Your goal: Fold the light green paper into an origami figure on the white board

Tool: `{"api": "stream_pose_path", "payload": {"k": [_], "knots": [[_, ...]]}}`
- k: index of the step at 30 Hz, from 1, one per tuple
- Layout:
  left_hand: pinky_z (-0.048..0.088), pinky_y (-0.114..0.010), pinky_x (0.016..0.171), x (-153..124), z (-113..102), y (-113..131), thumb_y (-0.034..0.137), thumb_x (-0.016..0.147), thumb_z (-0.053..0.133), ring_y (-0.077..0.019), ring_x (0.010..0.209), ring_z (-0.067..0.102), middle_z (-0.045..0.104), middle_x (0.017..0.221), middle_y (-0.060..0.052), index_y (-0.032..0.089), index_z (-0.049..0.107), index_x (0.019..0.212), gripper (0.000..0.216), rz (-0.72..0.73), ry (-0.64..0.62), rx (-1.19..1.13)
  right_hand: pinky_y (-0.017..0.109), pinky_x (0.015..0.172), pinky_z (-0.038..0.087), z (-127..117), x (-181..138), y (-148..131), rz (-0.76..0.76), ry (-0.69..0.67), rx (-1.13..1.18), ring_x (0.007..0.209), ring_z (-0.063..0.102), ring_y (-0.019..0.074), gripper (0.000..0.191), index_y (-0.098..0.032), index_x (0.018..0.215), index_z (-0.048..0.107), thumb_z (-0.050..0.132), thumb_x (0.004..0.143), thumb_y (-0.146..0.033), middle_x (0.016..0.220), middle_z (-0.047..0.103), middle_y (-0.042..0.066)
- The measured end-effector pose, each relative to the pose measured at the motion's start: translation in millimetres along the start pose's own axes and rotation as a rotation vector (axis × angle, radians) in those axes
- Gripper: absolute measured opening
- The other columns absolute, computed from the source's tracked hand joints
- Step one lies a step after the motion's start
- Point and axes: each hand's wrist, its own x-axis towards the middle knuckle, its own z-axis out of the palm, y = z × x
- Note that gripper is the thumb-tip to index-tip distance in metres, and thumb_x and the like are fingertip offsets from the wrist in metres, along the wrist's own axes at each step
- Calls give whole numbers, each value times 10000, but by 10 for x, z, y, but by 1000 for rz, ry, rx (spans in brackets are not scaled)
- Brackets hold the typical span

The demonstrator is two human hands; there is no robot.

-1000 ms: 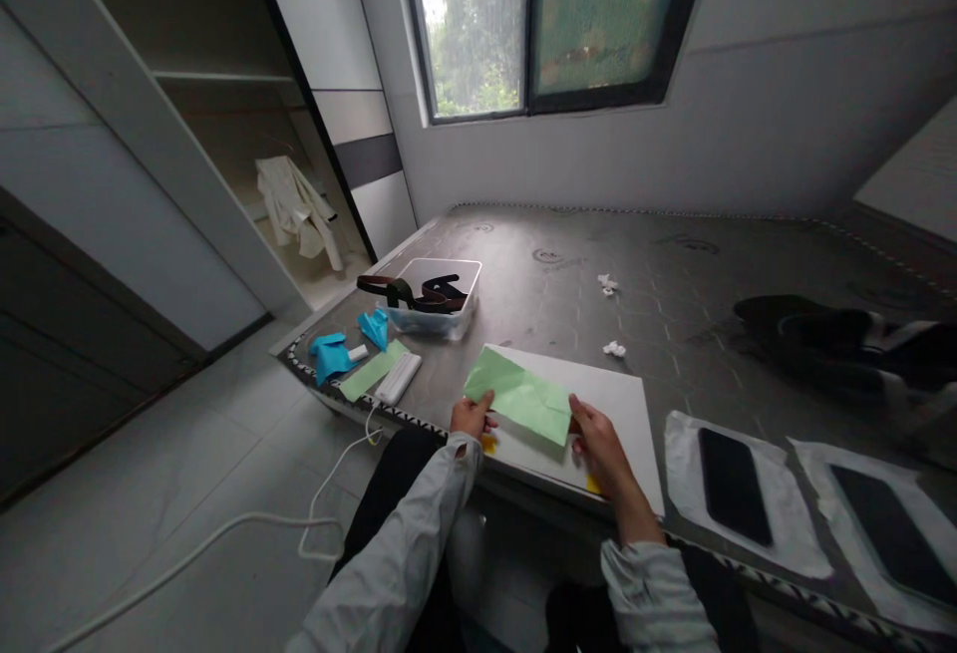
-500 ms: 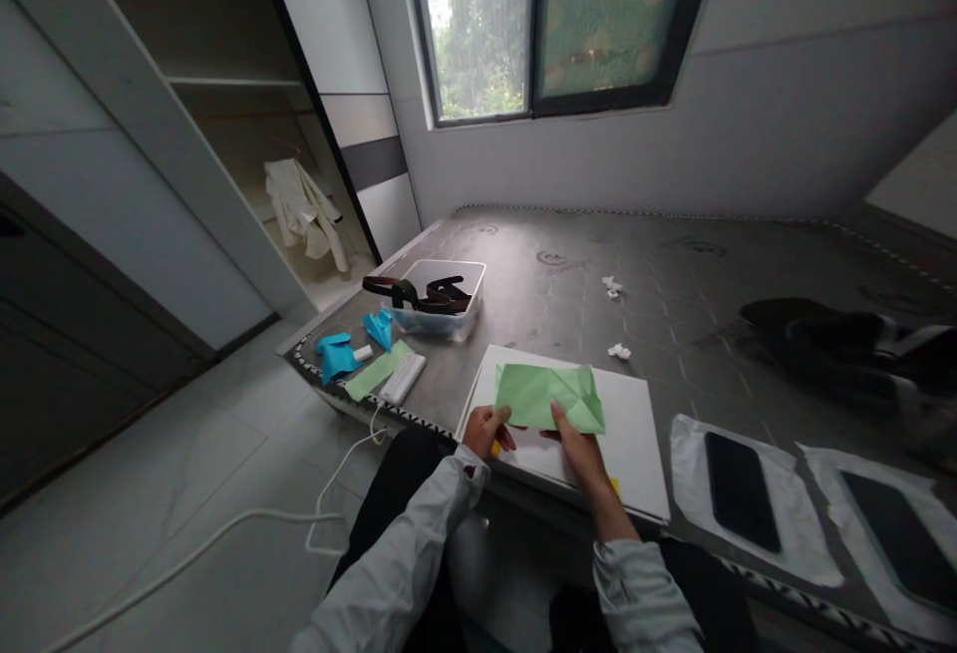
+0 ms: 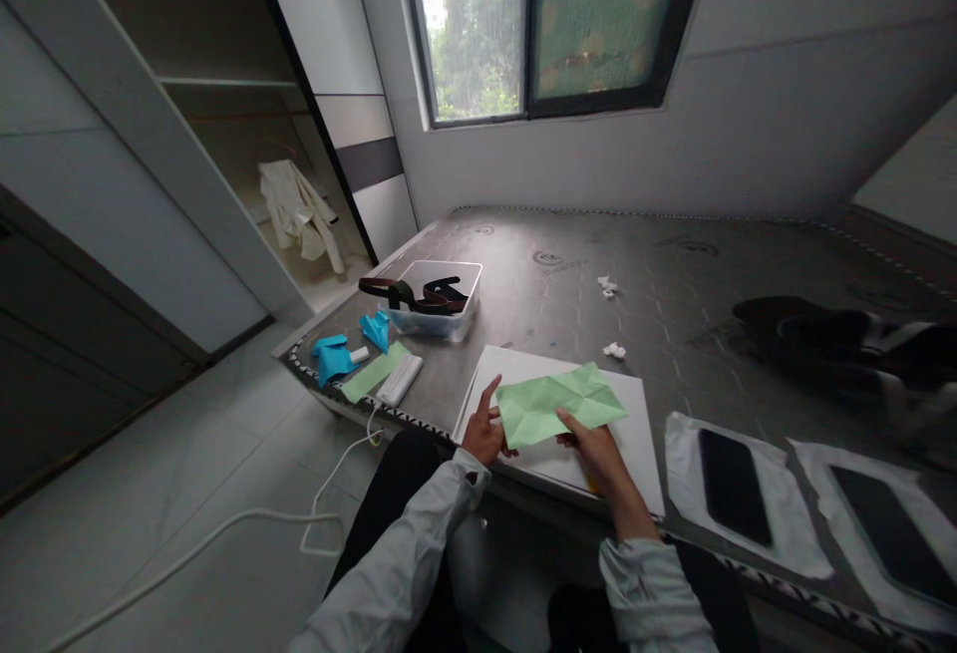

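A creased sheet of light green paper [image 3: 557, 402] is held above a flat white box or board [image 3: 628, 454] at the front edge of the mattress. My right hand [image 3: 598, 449] pinches its lower edge, thumb on top and fingers underneath. At the paper's left end is my left hand [image 3: 485, 432], with one finger raised and apart from the sheet. Its other fingers are near the lower left corner, partly hidden. A bit of yellow [image 3: 594, 484] shows beneath my right hand.
Left on the mattress [image 3: 553, 304] are a clear bin [image 3: 441, 324] with dark straps, blue crumpled paper [image 3: 335, 359], a green strip [image 3: 374, 374] and a white power strip [image 3: 400, 381]. Right are two phones [image 3: 735, 487] [image 3: 889, 528] on white sheets. White scraps [image 3: 614, 351] lie behind.
The paper has tilted and spread further right, its right end rising. My left thumb or finger has come off the sheet and points upward. My right hand has shifted slightly right.
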Motion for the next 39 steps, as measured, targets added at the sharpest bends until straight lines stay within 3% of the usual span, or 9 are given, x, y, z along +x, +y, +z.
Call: {"api": "stream_pose_path", "payload": {"k": [3, 5, 14, 20, 22, 25, 28, 34, 39], "knots": [[460, -176, 360, 15, 7, -72, 169, 651, 632, -123, 402, 636, 691, 595, 13, 161, 619, 1219, 568, -47, -61, 37, 320, 600, 605, -3, -31, -23, 14, -24, 5, 760, 717, 221, 378, -181, 1009, 648, 728, 696, -378, 1068, 736, 105], [447, -179, 360, 28, 16, -101, 210, 648, 665, -130, 381, 618, 599, 433, 34, 123, 727, 950, 321, -61, -59, 40, 344, 619, 618, 14, -49, -28, 28, -59, 17, 882, 717, 253, 417, -199, 1085, 632, 703, 714, -373, 1168, 705, 103], [429, -178, 351, 112, 40, -88, 515, 673, 713, -90, 365, 563, 604, 515, 43, 164, 648, 789, 376, -52, 147, 23, 354, 591, 612, 112, -97, 7, 97, -250, 53, 761, 753, 257, 351, -121, 1070, 601, 630, 750, -263, 1068, 734, 173], [402, -173, 335, 130, 56, -128, 502, 635, 764, -65, 322, 532, 635, 676, 72, 221, 498, 1168, 658, -26, 279, 13, 353, 568, 615, 127, -85, 19, 107, -289, 30, 725, 753, 260, 283, -107, 1006, 635, 604, 775, -268, 915, 767, 163], [407, -176, 350, 131, 55, -135, 489, 623, 779, -78, 328, 536, 612, 594, 82, 203, 533, 1144, 643, -34, 277, 57, 365, 578, 623, 132, -97, 2, 84, -273, 21, 774, 753, 265, 334, -119, 1064, 626, 598, 800, -321, 1014, 753, 164], [377, -174, 351, 137, 54, -136, 479, 589, 804, -91, 328, 522, 517, 426, 103, 192, 599, 808, 415, -52, 270, 129, 381, 630, 640, 157, -133, -23, 34, -258, -2, 934, 728, 274, 425, -178, 1146, 611, 633, 798, -419, 1191, 701, 134], [364, -180, 351, 139, 65, -119, 484, 572, 809, -94, 340, 520, 501, 407, 105, 213, 514, 637, 405, -58, 297, 128, 387, 653, 643, 187, -153, -17, -2, -256, -54, 890, 736, 284, 447, -178, 1068, 663, 759, 690, -396, 1125, 733, 126], [388, -196, 382, 135, 94, -89, 535, 620, 756, -92, 336, 508, 500, 377, 97, 219, 469, 576, 430, -88, 322, 73, 387, 633, 629, 175, -69, -4, -85, -121, -153, 720, 754, 282, 377, -132, 929, 677, 723, 712, -438, 877, 779, 143], [439, -223, 382, 157, 40, -103, 547, 548, 797, -131, 386, 596, 648, 516, 40, 190, 599, 735, 449, -151, 170, -26, 371, 604, 595, 122, -41, -61, -152, -36, -259, 659, 740, 288, 453, -141, 822, 672, 652, 720, -582, 755, 768, 132]]}}
